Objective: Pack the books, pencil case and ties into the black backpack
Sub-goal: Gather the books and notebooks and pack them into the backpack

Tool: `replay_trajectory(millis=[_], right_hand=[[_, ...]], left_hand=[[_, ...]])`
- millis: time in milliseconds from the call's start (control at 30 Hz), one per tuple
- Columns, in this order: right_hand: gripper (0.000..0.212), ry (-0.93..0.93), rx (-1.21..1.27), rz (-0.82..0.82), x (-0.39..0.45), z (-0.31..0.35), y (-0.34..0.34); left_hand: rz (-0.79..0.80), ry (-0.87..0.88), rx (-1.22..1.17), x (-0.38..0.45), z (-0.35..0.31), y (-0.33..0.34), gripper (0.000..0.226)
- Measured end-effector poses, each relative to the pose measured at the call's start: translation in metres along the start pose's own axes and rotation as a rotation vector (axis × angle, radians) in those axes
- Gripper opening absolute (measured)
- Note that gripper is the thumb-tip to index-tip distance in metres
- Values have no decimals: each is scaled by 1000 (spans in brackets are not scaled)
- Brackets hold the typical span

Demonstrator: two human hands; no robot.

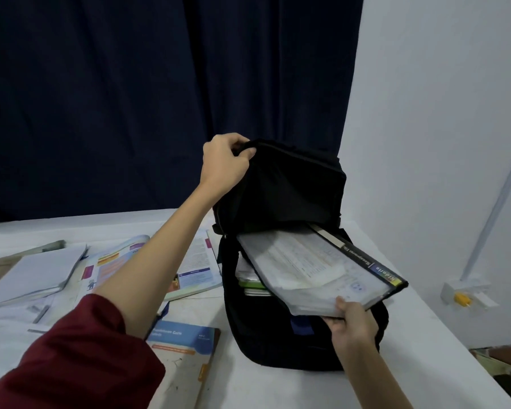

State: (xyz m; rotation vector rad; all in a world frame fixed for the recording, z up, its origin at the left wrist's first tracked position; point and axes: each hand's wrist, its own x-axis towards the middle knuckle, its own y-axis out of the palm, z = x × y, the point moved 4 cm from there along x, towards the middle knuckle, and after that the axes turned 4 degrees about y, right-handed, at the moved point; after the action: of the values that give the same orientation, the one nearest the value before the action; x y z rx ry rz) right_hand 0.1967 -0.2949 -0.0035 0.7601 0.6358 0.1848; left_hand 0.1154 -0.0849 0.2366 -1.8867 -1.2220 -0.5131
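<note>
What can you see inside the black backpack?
Inside the black backpack: a stack of books, with a clear file folder half in. Anything deeper is hidden.

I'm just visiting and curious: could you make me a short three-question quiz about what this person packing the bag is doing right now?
1. True or false: the left hand holds the top flap of the black backpack up.
2. What does the right hand grip?
A. a pencil case
B. a clear file folder
C. a tie
3. Fill in: the open book lies on the table to the ______ of the backpack.

Key
1. True: its fingers pinch the flap's edge.
2. B: the clear file folder is tilted, its far end already in the bag's opening, over books inside.
3. Left.
</note>
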Motion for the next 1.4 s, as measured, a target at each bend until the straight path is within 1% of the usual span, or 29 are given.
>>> replay_trajectory(millis=[133, 233, 300, 333, 400, 433, 467, 500, 533, 567, 600, 633, 667, 700, 733, 767, 900, 967, 1033, 1100, 1133, 1167, 1233, 1300, 1367, 1400], right_hand=[[51, -23, -13, -11, 0, -5, 13], [51, 68, -43, 34, 9, -28, 39], [45, 152, -94, 76, 15, -44, 56], [40, 195, -192, 115, 15, -48, 64], [29, 243, -596, 245, 11, -47, 70], [29, 242, -796, 307, 9, -46, 68], [34, 176, -985, 335, 10, -41, 64], [37, 7, -1152, 336, 15, -35, 61], [36, -281, -1305, 323, 19, -25, 60], [29, -643, -1450, 320, 18, -16, 62], [21, -970, -1593, 372, 14, -13, 67], [27, -1147, -1764, 456, 14, -15, 72], [38, -1141, -1949, 540, 19, -19, 74], [44, -1061, -2110, 583, 28, -22, 74], [45, -1000, -2230, 573, 36, -22, 73], [45, -964, -2300, 551, 43, -20, 72], [43, -929, -2317, 490, 60, -11, 69], [43, -897, -2320, 492, 66, -8, 72], [47, -865, -2304, 523, 69, -7, 74], [56, -822, -2271, 556, 73, -1, 72], [57, -864, -2241, 563, 75, 3, 69], [50, -964, -2198, 559, 76, 7, 64], [31, -1250, -2107, 483, 72, 12, 58], [24, -1338, -2134, 412, 70, 8, 56], [23, -1343, -2156, 363, 71, 1, 58], [21, -1372, -2146, 364, 69, -1, 61]], left_hand=[[17, 46, -24, -2, -9, 9, 11], [33, 74, -44, -5, -19, 17, 10], [57, 90, -49, -6, -25, 20, 9], [70, 98, -50, -6, -26, 21, 9], [90, 111, -43, -5, -28, 21, 10], [94, 114, -38, -4, -27, 20, 10], [92, 116, -33, -4, -25, 19, 10], [89, 116, -32, -3, -24, 18, 11], [87, 115, -34, -3, -23, 17, 11], [88, 113, -38, -4, -23, 16, 11], [90, 112, -42, -4, -23, 16, 10], [94, 114, -44, -5, -24, 16, 10], [98, 117, -44, -5, -25, 17, 10], [101, 125, -42, -5, -26, 17, 10], [106, 135, -37, -4, -27, 17, 10], [110, 146, -30, -3, -27, 16, 10], [110, 169, -19, -1, -25, 15, 12], [108, 168, -20, 0, -26, 16, 12], [113, 164, -25, 0, -27, 18, 11], [121, 164, -35, -1, -27, 20, 11], [123, 164, -41, -1, -27, 21, 11], [124, 164, -47, -1, -27, 21, 11], [126, 161, -61, -1, -25, 22, 11], [124, 147, -77, -3, -24, 24, 11], [118, 130, -86, -5, -22, 25, 10], [116, 123, -88, -6, -21, 26, 10]])
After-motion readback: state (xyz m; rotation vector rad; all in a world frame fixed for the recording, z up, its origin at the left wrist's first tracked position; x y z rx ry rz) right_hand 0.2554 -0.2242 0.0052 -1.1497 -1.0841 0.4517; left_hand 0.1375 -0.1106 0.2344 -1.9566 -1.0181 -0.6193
